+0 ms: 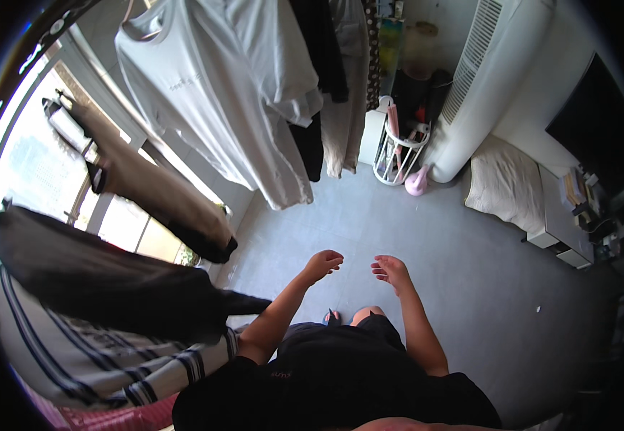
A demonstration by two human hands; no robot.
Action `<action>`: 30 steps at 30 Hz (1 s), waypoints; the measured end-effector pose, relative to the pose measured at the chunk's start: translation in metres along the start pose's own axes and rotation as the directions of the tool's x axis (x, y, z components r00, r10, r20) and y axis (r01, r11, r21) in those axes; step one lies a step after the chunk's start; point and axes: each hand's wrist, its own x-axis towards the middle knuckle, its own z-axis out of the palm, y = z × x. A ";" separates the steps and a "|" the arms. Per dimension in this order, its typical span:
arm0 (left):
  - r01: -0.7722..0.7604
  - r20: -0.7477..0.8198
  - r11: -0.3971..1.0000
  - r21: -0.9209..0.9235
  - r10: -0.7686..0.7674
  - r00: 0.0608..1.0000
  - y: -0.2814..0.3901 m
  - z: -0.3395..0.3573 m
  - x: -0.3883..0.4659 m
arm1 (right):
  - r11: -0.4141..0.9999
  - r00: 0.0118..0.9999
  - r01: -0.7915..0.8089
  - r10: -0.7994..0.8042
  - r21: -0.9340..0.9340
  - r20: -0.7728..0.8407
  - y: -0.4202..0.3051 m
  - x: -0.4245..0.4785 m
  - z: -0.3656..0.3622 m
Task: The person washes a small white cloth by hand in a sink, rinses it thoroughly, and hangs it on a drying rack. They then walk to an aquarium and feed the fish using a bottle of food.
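Note:
My left hand [325, 266] hovers over the floor in front of me, fingers loosely curled around nothing. Facing it a short gap away is my right hand [391, 271], empty as well, its fingers bent and apart. Beyond my hands hangs a white long-sleeved shirt [220, 91], its neck on a hanger. By my left forearm hang a dark garment [112, 275] and a white garment with dark stripes [64, 350]. Farther off on the left, brown-and-black trousers [150, 183] hang before the bright window [26, 156].
A white wire stand [406, 143] and a pink bulbous object [417, 182] stand by a tall white air conditioner [473, 81]. At right, cloth covers part of a white cabinet [546, 240] under a dark screen [597, 129]. Grey floor [468, 301] spreads around my feet.

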 end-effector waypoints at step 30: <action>-0.650 -0.290 0.674 0.351 0.738 0.609 0.488 -0.025 0.603 | 0.986 0.987 0.154 -0.157 0.068 0.037 -0.456 0.547 -0.279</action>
